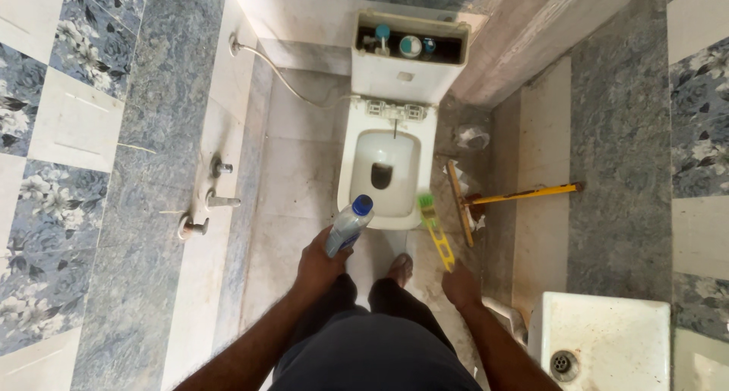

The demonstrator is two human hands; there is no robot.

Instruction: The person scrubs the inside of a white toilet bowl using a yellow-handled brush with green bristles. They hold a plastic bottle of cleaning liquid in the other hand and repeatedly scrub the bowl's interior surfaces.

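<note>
White ceramic toilet bowl (386, 175) below us; left hand (319, 266) clamps clear blue-capped cleaner bottle (349, 224), right hand (461, 286) wrapped round yellow green-bristled brush (434, 228); we judge squirting cleaner comes first.

The toilet bowl (386, 175) stands at the middle, its open cistern (408, 53) behind it. A floor wiper (493, 201) lies on the floor to its right. Near right sits a sink (607, 326). Wall taps (209, 201) are on the left. A bottle (349, 224) and a brush (434, 228) are held just before the bowl.
</note>
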